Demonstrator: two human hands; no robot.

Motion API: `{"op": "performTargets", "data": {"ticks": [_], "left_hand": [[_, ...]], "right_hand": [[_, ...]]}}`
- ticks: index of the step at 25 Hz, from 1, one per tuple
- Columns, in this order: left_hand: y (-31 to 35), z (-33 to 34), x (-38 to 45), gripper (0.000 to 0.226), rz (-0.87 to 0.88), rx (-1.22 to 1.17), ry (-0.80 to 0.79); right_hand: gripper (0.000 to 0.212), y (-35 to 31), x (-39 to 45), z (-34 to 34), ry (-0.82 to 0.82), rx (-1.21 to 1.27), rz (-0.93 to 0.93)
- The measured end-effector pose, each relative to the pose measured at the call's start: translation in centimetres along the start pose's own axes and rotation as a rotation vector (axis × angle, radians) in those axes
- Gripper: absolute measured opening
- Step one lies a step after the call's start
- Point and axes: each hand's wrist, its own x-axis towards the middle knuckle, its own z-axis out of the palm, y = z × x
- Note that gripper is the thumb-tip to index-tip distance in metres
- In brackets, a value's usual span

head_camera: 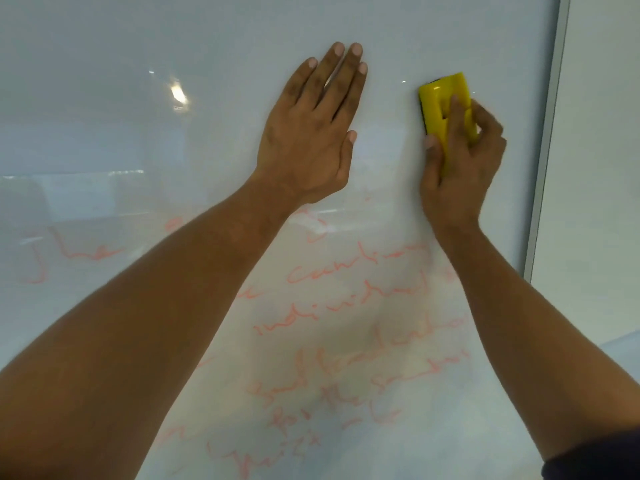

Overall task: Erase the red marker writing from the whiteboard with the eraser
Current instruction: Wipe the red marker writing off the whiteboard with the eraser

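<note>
Head view: right hand (460, 168), grip clamped on yellow eraser (445, 105), presses it to the whiteboard (104, 64) above the red writing (346, 306). Left hand (311, 133) flat, fingers spread, empty. Step: wiping. Next: strokes downward across remaining lines.

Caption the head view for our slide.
Right hand presses yellow eraser on whiteboard; red writing remains below.

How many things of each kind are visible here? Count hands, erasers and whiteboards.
Hands: 2, left hand flat on the board, right hand holding the eraser
Yellow eraser: 1
Whiteboard with red marker writing: 1
Total: 4
</note>
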Motion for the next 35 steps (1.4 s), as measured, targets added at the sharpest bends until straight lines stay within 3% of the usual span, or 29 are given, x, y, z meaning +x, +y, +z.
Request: {"op": "performTargets", "data": {"ticks": [1,4,7,8,11,12,15,18,19,22,25,26,29,33,35], "left_hand": [[0.5,0.1,0.3,0.072,0.008,-0.007,-0.003],[2.2,0.5,1.3,0.072,0.066,-0.015,-0.022],[3.7,0.9,2.1,0.072,0.071,-0.021,-0.021],[4.0,1.0,2.3,0.072,0.069,-0.021,-0.019],[4.6,1.3,3.0,0.071,0.074,-0.022,-0.018],[4.9,1.4,3.2,0.071,0.075,-0.023,-0.019],[5.5,1.5,3.6,0.071,0.074,-0.027,-0.020],[6.0,1.7,4.2,0.070,0.086,-0.034,-0.035],[6.2,1.8,4.4,0.070,0.100,-0.036,-0.041],[7.0,1.9,5.1,0.069,0.127,-0.051,-0.062],[7.7,2.0,5.6,0.068,0.132,-0.059,-0.068],[7.8,2.0,5.7,0.068,0.134,-0.064,-0.068],[8.0,2.0,5.6,0.069,0.135,-0.067,-0.069],[8.2,2.2,5.7,0.069,0.132,-0.064,-0.076],[8.2,2.2,5.7,0.068,0.128,-0.063,-0.076]], "right_hand": [[0.046,-0.4,-0.4,0.2,0.005,-0.005,0.008],[0.046,2.3,-0.4,-0.4,-0.076,-0.055,-0.286],[0.047,4.5,1.0,-0.7,0.013,-0.002,0.079],[0.047,4.6,0.5,-0.6,0.016,-0.014,0.084],[0.047,7.1,-0.8,-1.4,-0.110,-0.027,-0.280],[0.047,8.1,-0.3,-1.7,-0.105,-0.021,-0.259],[0.045,8.3,-0.3,-1.3,0.013,0.012,0.031],[0.044,9.4,-0.9,-1.4,-0.072,-0.018,-0.298],[0.045,10.0,-0.3,-1.6,-0.071,-0.017,-0.300],[0.045,9.1,-0.5,-1.0,0.039,0.040,-0.016],[0.046,9.8,-3.3,-2.0,-0.086,-0.002,-0.295],[0.045,10.7,-3.2,-2.5,-0.105,-0.019,-0.278],[0.046,11.1,-2.8,-2.8,-0.013,0.027,0.148],[0.045,10.7,-4.3,-3.2,-0.114,-0.019,-0.153],[0.047,10.8,-2.3,-3.1,-0.061,0.005,0.010]]}}
